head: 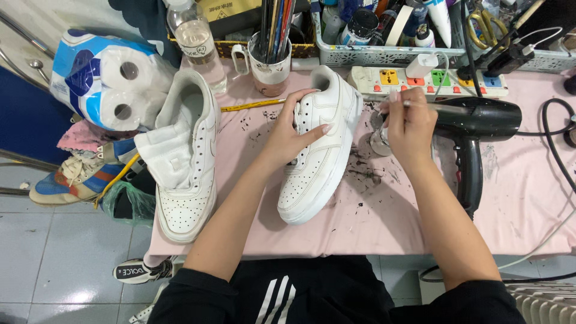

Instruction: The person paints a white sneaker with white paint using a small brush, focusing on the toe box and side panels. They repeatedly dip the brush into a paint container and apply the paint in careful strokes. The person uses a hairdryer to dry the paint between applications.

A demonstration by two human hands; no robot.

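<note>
Head view shows my left hand (292, 133) clamped over the upper of the white shoe (318, 157), fingers wrapped across the lace area and thumb on the far side, so the shoe is steadied on the pink cloth (528, 198). The shoe lies at the middle of the table, its long axis running from the heel, up near the mug (270, 69) of brushes, down and slightly left to the toe, which points back towards me. My right hand (410, 125) is closed around a thin brush (420, 104), held roughly level with its tip end pointing left, towards the shoe's heel side. That hand sits just to the right of the shoe, close to the heel end and not touching it, above a small glass (379, 139) that is partly hidden behind my fingers. So the shoe lies to the left of the brush hand, and the heel is its nearest part. A black hair dryer (477, 129) lies just beyond my right hand on the cloth. A second white shoe (186, 159), stuffed with white cloth, lies parallel at the left edge, well apart from both hands.
</note>
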